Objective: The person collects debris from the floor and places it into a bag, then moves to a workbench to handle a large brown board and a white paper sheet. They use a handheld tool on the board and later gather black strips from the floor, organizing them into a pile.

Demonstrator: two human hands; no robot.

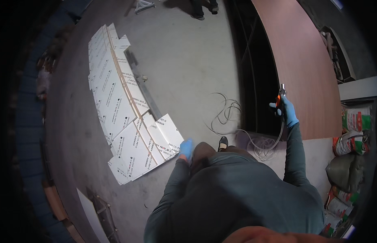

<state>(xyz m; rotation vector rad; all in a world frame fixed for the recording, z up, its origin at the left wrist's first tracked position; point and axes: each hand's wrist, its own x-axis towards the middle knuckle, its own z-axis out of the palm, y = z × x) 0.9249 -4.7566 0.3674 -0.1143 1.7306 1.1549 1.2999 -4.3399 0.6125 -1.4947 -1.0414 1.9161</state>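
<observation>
Hose of thin grey tubing (266, 150), coiled at near right, could snag the black shoe (223, 141) if pulled — blue-gloved right hand (289, 111) grips the orange-and-black, metal-tipped hand tool (278, 99) at right — while blue-gloved left hand (186, 148), finger closure not discernible, is beside the left-side white printed boards (111, 97).

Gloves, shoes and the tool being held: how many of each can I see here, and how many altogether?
Blue gloves: 2
Dark shoes: 3, one nearby and two at the top
Tool: 1, orange and black
Total: 6
</observation>
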